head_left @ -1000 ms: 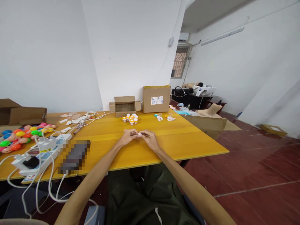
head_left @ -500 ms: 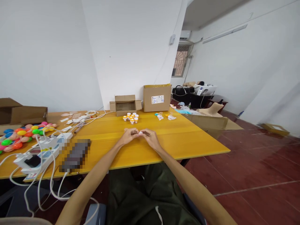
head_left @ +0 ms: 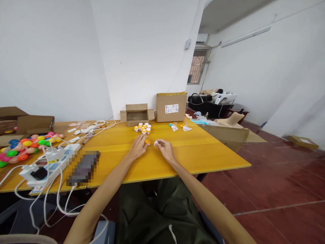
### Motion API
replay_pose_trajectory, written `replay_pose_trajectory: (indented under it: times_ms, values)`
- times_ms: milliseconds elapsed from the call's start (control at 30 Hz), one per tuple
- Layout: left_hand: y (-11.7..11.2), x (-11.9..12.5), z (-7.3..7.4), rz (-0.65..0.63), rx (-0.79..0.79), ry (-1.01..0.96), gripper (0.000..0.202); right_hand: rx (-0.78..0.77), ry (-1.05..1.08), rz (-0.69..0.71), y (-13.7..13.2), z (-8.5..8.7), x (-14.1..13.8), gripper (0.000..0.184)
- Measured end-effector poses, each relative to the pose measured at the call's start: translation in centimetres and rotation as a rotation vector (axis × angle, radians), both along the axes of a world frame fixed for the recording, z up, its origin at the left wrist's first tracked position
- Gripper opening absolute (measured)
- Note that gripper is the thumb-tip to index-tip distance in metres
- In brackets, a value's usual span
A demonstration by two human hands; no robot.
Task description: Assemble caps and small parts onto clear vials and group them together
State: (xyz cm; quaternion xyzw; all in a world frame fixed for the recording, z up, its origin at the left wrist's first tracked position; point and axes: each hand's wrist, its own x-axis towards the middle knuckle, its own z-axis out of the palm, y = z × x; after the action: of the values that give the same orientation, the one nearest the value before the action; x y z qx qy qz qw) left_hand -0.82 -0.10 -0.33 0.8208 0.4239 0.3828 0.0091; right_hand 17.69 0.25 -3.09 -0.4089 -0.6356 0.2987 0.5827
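Note:
Over the middle of the table, my left hand (head_left: 138, 147) has its thumb and fingertips closed at a small round orange cap (head_left: 148, 142), whose hollow side seems to face up. A short gap to the right, my right hand (head_left: 165, 149) pinches a small white piece (head_left: 155, 143), too small to make out in detail. Just beyond my left hand stands a cluster of several small white containers with orange rims (head_left: 144, 129). Farther right lie two little groups of loose parts: white pieces with a teal one (head_left: 170, 125), and white pieces (head_left: 187, 128) beside an orange one.
An open cardboard box (head_left: 137, 117) and a closed, labelled carton (head_left: 171, 107) stand along the wall. On the left are colourful plastic balls (head_left: 27, 143), a power strip (head_left: 54, 166) with trailing white cables, and a blurred dark phone (head_left: 84, 167).
My hands were together around a small white piece; now they are apart. The orange cap shows at my left hand, and the white piece is in my right fingers.

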Motion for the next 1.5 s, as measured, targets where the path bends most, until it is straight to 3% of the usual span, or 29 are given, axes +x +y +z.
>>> replay_pose_trajectory:
  times_ms: [233, 633, 1500]
  values:
    - [0.0, 0.3, -0.3, 0.027, -0.088, 0.153, 0.018, 0.029, -0.032, 0.019, 1.1, 0.1, -0.5, 0.021]
    - [-0.3, 0.5, 0.3, 0.002, -0.291, -0.027, 0.033, 0.101, -0.215, 0.132, 0.9, 1.6, -1.4, 0.014]
    - [-0.1, 0.4, 0.1, -0.022, -0.294, -0.069, 0.03, 0.188, -0.338, 0.082, 0.5, 1.7, -1.4, 0.017]
